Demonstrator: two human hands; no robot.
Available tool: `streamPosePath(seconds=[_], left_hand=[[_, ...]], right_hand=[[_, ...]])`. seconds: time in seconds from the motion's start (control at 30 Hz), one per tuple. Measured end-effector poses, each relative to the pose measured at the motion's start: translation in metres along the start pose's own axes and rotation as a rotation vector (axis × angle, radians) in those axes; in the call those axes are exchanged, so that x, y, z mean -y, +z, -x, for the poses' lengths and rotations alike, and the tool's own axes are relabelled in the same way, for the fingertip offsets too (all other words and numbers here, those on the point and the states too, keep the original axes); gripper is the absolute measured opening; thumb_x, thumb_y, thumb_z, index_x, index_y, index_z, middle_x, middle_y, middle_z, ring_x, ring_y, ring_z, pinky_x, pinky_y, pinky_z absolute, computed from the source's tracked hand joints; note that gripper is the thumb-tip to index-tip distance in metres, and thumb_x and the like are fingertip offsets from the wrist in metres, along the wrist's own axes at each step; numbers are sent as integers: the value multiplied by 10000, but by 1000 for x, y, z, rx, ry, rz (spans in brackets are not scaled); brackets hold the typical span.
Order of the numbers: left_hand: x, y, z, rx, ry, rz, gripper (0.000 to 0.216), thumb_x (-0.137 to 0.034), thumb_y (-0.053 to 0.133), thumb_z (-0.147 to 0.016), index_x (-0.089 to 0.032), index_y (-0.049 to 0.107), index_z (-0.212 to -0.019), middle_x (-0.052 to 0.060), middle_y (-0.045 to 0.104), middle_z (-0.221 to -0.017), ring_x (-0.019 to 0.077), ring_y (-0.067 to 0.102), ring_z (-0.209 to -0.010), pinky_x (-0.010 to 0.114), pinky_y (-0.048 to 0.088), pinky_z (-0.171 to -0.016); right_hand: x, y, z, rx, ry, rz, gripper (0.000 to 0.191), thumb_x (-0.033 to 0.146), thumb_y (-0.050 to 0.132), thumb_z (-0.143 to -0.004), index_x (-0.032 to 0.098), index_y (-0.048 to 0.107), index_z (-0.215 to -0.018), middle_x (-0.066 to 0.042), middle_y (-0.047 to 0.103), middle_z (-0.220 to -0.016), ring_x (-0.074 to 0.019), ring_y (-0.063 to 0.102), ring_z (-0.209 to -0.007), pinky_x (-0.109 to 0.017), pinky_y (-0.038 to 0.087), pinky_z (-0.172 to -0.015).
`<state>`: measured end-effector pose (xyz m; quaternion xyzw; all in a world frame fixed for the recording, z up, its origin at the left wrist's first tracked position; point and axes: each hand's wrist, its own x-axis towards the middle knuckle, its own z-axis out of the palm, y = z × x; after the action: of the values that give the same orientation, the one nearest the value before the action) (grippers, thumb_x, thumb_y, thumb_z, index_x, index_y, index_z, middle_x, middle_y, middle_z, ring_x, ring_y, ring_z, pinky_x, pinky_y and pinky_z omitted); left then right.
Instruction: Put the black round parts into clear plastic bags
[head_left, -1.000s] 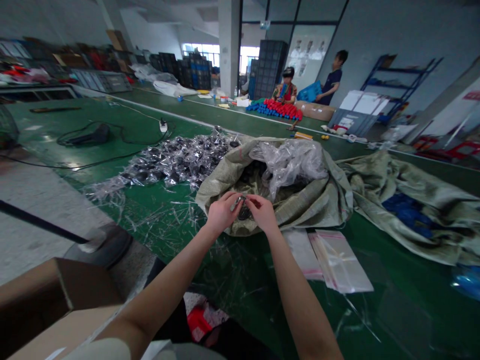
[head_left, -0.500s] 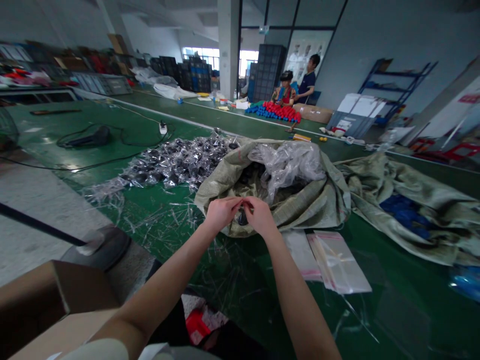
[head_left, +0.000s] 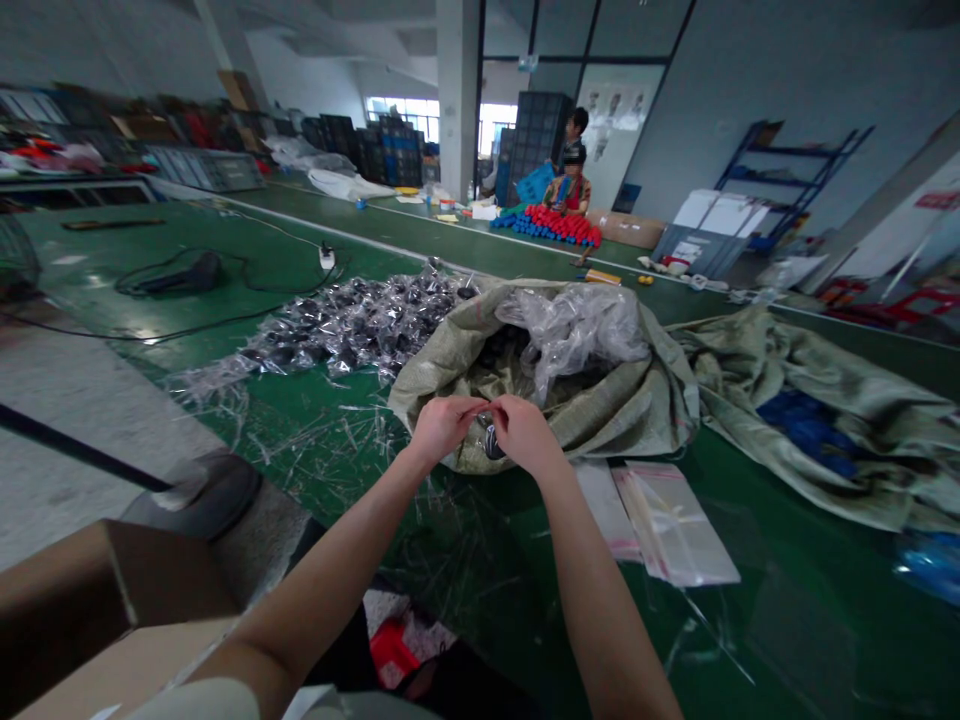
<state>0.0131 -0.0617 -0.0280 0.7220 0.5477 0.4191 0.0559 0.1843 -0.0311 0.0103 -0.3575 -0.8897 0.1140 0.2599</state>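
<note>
Dim interior, bright far windows, tabletop glare, stretched edges

One dark item, two sacks

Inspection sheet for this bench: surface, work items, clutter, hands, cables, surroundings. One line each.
Surface: green tabletop, glossy at left.
Work items: small dark item at the hands; open woven sack beyond; pile of wrapped pieces; clear bags.
Clutter: loose clear strips left of the sack.
Hands: left hand and right hand, fingertips pinched together at the dark item.
Cables: black cable at left; white socket.
Surroundings: two people beyond red pieces; cardboard box lower left.
</note>
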Motion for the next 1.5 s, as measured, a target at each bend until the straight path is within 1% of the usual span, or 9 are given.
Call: streamPosePath(seconds=[0.2,0.37,0.47,0.6,0.87,1.1,1.23,1.33,1.5], left_hand=[[-4,7,5,-64,-72,179,214,-218,582,-849,-206,773,-944,42,767,-934,176,709,-805,252,529,-750],[-2,3,4,-203,-275,355,174,-291,656,-788,-166,775,-811,42,764,-842,191,688,-779,269,521,-731],[4,-6,1,-301,-432,534,246,-365,665,-776,-135,747,-806,49,739,-778,135,619,-620,226,469,-567],[6,-16,-1,-336,-544,773,347,-455,622,-805,-119,696,-854,26,678,-694,40,357,-385,190,264,-369],[-23,-12,1,-226,80,134,203,-329,646,-843,-171,726,-943,68,692,-941,94,591,-642,209,486,-582],[-21,-6,-3,-234,153,10,179,-287,579,-891,-199,732,-922,56,708,-941,137,660,-836,232,526,-755],[-25,-6,-3,-202,38,69,178,-281,563,-886,-196,719,-885,56,689,-902,134,632,-760,227,497,-703],[-25,-4,-5,-279,-136,218,161,-298,592,-856,-175,694,-835,48,676,-838,126,590,-685,228,475,-646],[-2,-11,-15,-549,-496,884,160,-311,653,-805,-158,608,-790,27,664,-757,116,623,-674,201,486,-596]], right_hand=[[2,-4,3,60,3,14,157,121,465,-910,147,602,-838,-89,668,-847,-186,618,-812,-275,418,-742],[1,-4,4,58,-15,-2,131,90,500,-868,155,601,-817,-75,666,-818,-183,613,-781,-276,419,-737],[-3,-5,3,7,-4,-57,129,86,508,-856,159,609,-824,-63,666,-805,-178,611,-766,-274,427,-737],[-9,-7,2,-68,34,-172,107,146,521,-877,168,624,-863,-53,676,-810,-166,616,-743,-266,446,-725],[-5,-9,2,-68,16,-193,120,119,514,-879,171,620,-901,-60,679,-857,-165,620,-762,-272,457,-748],[0,-8,2,-23,-24,-126,138,88,493,-885,150,614,-909,-71,665,-853,-176,611,-808,-275,442,-766],[2,-6,1,-18,-30,-129,140,106,486,-890,155,615,-912,-73,670,-870,-177,612,-820,-279,445,-778],[0,-6,1,-39,8,-165,121,114,505,-874,158,616,-892,-67,673,-850,-173,616,-792,-282,457,-775],[-6,-11,3,-133,112,-296,122,194,507,-872,178,628,-865,-54,682,-828,-176,634,-769,-300,492,-763]])
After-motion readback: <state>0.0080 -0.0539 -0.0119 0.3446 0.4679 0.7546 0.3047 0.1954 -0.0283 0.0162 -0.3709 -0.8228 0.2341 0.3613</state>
